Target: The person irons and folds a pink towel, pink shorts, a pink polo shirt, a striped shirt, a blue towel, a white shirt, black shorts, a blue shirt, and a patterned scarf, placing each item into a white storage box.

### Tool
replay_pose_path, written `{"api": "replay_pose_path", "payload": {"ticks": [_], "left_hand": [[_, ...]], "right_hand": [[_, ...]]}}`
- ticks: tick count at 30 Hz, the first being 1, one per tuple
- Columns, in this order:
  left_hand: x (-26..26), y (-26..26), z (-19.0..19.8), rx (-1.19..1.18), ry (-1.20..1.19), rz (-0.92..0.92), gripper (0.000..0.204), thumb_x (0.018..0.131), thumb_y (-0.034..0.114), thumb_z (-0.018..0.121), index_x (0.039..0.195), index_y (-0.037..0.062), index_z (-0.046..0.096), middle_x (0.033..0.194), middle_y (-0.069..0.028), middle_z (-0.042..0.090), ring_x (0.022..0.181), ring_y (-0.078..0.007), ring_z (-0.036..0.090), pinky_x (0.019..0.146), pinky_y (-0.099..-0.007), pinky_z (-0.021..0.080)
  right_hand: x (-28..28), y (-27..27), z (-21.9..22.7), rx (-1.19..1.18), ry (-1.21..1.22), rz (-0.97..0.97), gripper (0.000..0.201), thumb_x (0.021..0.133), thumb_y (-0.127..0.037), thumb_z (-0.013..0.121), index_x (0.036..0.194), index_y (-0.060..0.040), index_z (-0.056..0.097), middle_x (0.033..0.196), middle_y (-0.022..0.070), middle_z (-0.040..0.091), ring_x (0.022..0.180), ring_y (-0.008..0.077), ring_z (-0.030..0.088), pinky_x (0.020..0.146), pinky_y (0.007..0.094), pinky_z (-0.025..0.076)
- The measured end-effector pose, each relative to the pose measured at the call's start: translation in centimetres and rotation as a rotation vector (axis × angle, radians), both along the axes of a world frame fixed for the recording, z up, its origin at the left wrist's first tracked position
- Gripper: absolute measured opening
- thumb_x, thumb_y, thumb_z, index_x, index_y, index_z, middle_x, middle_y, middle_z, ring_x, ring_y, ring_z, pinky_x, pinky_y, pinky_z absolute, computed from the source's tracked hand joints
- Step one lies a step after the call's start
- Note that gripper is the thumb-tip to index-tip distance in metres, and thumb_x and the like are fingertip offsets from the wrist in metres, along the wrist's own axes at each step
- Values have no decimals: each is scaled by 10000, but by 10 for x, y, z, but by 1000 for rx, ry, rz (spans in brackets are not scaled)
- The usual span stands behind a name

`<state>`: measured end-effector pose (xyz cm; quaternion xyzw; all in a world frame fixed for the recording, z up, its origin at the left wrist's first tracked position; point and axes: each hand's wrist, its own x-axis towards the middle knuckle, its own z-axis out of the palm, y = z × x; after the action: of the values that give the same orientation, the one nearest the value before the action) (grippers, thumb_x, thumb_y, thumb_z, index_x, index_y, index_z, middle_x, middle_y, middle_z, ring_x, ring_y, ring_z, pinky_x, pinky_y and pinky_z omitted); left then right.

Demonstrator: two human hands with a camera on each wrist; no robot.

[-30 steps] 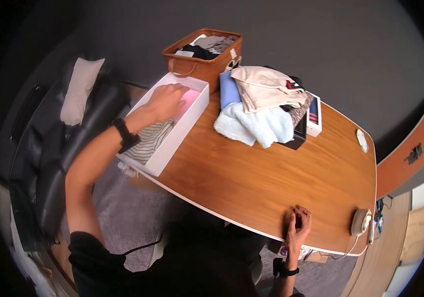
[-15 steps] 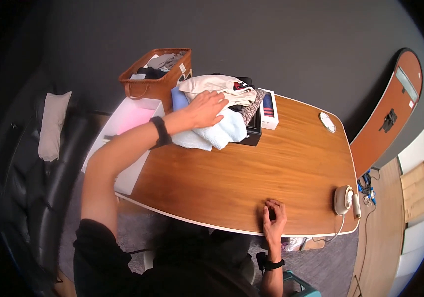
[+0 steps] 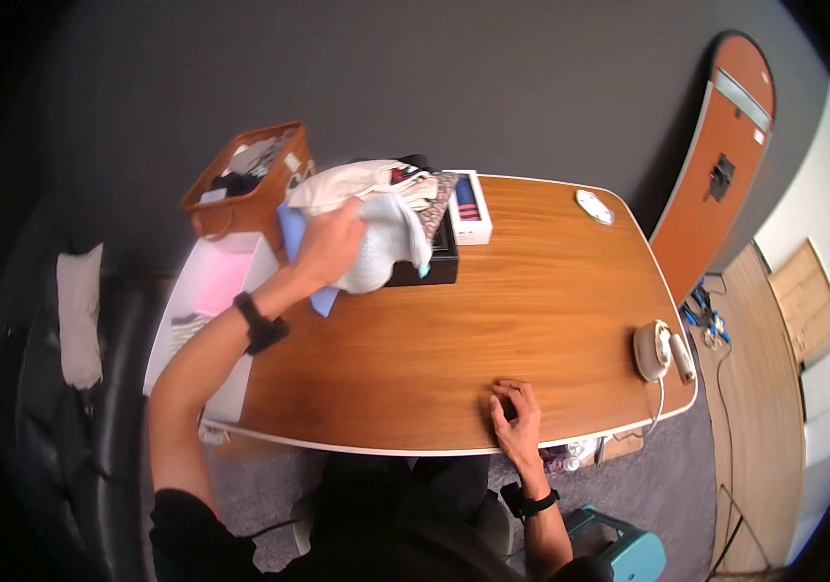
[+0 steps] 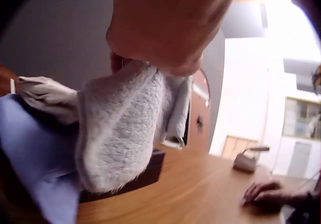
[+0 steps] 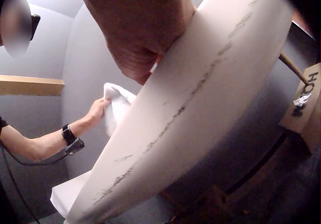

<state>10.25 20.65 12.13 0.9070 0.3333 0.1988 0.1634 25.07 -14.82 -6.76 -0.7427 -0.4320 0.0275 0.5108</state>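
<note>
Left hand clamped on the fluffy white towel, fingers curled round its folded edge, lifted just off the clothes pile at the far left of the counter. Blue cloth beneath the towel, black box just beside it. Brown basket and white drawer off the counter's left edge. Right hand resting on the near edge, fingers curled, gripping nothing. White device near the right corner.
</note>
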Motion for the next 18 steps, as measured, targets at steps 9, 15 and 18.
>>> {"api": "replay_pose_path", "payload": {"ticks": [9,15,18], "left_hand": [[27,-80,-42,-1614,-575,-484,418,1055,229,554,1391,-19,550,1346,-137,659,1244,-242,627,1105,-419,463],[32,-116,-133,-1937,-294,-390,493,1016,244,522,1424,-33,516,1402,-170,622,1307,-294,582,1167,-469,395],[35,-115,-158,-2043,-415,-430,497,940,198,506,1373,-44,544,1375,-181,633,1290,-309,588,1163,-486,400]], "right_hand": [[19,-4,10,461,1131,583,617,1080,-368,567,1516,48,431,1489,176,548,1353,258,550,1115,385,465],[8,-6,32,451,1351,434,680,1087,-501,483,1534,8,428,1539,157,513,1380,247,530,1158,431,424],[16,-8,14,404,1375,339,635,1095,-496,464,1490,0,499,1472,134,590,1358,243,551,1176,439,394]]}}
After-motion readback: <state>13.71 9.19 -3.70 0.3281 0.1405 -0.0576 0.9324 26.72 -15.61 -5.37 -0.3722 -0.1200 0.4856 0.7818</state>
